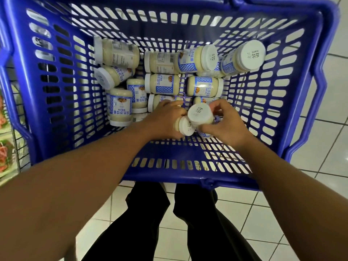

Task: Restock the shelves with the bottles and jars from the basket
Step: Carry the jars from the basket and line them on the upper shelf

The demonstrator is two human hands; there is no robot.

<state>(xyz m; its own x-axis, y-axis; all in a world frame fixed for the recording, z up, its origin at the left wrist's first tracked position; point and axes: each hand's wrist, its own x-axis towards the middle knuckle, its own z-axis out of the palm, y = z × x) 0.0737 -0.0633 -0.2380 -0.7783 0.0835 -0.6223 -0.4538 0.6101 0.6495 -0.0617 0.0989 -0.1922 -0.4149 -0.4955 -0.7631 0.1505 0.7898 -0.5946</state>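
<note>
Both hands reach down into the blue slotted plastic basket (310,91), and each grip is closed round a jar. The left hand (165,119) curls its fingers over a small cream-filled jar with a white lid (185,127), which lies tilted with the lid facing back toward the person. The right hand (227,125) pinches a second cream-filled jar (200,113) between thumb and fingers, its white lid turned up toward the camera. The two held jars touch, the right one sitting just above and beside the left one, so the grips are nearly meeting in the near middle of the basket.

Just beyond the grips, more jars of the same kind (162,84) lie on their sides on the basket floor, blue-and-white labels showing. To the left of the left grip a labelled jar (120,106) lies with its lid toward the person, among others crowded against that side. Well beyond the right grip, in the far right corner, a leaning jar (244,56) props against its neighbours, lid toward the camera.

Under the forearms, nearer than the grips, are black trouser legs (150,213) on a white tiled floor (329,129). A shelf edge with packets (5,147) shows far left of the left grip
</note>
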